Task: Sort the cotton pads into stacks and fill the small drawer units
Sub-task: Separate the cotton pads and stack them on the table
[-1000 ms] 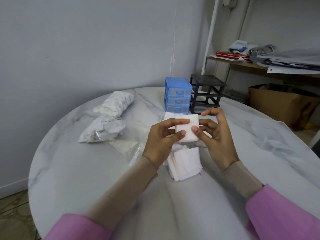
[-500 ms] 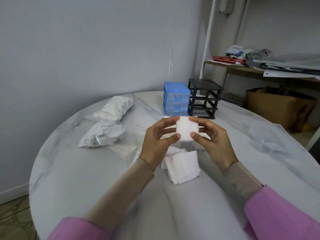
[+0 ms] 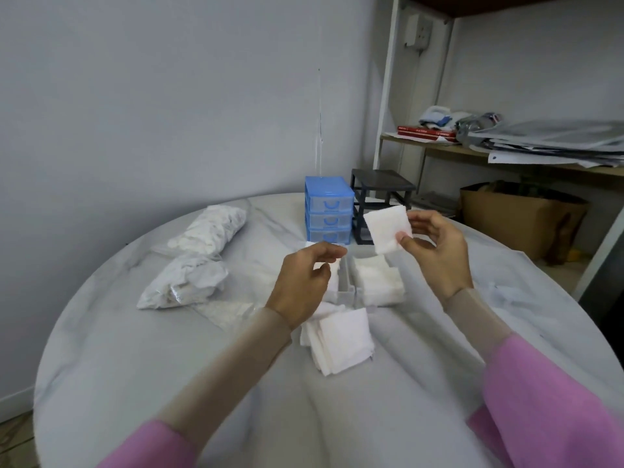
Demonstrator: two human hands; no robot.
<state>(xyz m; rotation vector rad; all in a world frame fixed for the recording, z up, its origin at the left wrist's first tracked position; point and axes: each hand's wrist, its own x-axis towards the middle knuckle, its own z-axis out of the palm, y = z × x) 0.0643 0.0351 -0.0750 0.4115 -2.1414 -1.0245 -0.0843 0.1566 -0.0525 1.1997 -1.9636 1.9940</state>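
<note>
Cotton pads lie in several places on the round marbled surface (image 3: 101,366) as a person in pink sleeves sorts them: 1 square pad (image 3: 388,228) is now pinched by a corner between thumb and fingers of the right hand (image 3: 435,251), lifted clear of the surface in front of the black drawer frame (image 3: 381,204). Half a second ago both hands held that pad together at the centre; since then the left hand (image 3: 304,285) has let go and drawn apart, its grip now loosely curled with nothing clearly in it, hovering above a grey tray (image 3: 346,292) whose left side it partly hides. A neat stack of pads (image 3: 374,278) sits just right of the tray's divider, and a looser pile of pads (image 3: 341,339) lies nearer the person, its upper edge covered by the left wrist. Behind the hands stands the blue drawer unit (image 3: 329,211) with 3 closed drawers, touching or just beside the black frame. To the left, 2 plastic bags of white pads (image 3: 199,255) rest on the surface, with a flat clear bag (image 3: 233,312) near them. Clear plastic wrapping (image 3: 506,292) lies at the right edge. Beyond the surface, a wooden shelf (image 3: 439,150) carries red books and stacked papers, and a cardboard box (image 3: 520,217) sits below it.
</note>
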